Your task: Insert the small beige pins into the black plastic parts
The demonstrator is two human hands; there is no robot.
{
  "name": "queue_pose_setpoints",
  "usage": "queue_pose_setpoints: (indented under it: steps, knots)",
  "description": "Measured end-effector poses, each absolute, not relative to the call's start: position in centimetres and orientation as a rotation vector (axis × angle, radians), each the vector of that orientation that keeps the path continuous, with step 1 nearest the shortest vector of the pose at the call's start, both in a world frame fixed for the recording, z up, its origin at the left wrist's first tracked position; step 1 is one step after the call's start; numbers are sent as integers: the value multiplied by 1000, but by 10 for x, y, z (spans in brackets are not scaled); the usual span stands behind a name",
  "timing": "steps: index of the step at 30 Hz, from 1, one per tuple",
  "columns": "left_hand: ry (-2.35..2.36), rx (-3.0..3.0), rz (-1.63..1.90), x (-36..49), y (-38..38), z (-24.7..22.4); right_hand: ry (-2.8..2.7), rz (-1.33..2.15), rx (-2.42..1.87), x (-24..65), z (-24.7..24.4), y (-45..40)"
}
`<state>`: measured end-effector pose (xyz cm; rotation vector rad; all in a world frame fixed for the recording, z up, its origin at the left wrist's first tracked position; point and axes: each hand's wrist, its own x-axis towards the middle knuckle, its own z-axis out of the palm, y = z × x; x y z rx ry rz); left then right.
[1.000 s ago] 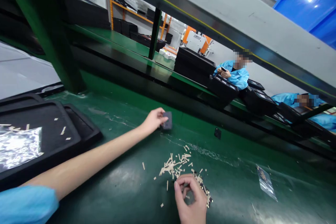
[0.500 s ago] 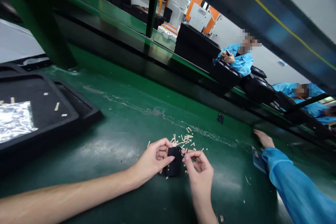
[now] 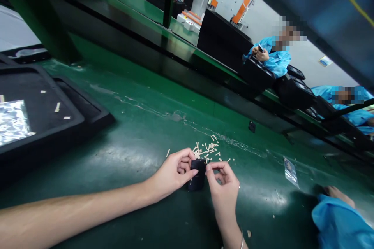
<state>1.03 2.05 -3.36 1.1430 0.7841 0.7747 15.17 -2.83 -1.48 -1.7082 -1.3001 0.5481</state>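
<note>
A small flat black case (image 3: 197, 181) is held just above the green bench, its left side between the thumb and fingers of my left hand (image 3: 178, 169). At the case's upper right corner, my right hand (image 3: 223, 181) pinches something small and dark, too small to make out. Many pale strips (image 3: 209, 148) lie scattered on the bench right behind the case. A single strip (image 3: 168, 153) rests apart, behind my left hand.
At the left stand black trays (image 3: 70, 124) with a silvery sheet (image 3: 14, 120) and loose strips. A clear bag (image 3: 290, 172) lies to the right, near a co-worker's blue sleeve (image 3: 341, 218). People in blue sit beyond the rail.
The co-worker's hand at the right has drawn back from the clear bag toward the near edge. My right hand has come closer to the case's corner. The whole view has shifted slightly.
</note>
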Motion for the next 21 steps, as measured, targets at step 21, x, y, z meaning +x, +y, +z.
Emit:
queue_pose_setpoints:
  steps: [21]
  knots:
    - [740, 1153, 752, 7, 19, -36, -1145, 788, -1698, 155, -12, -24]
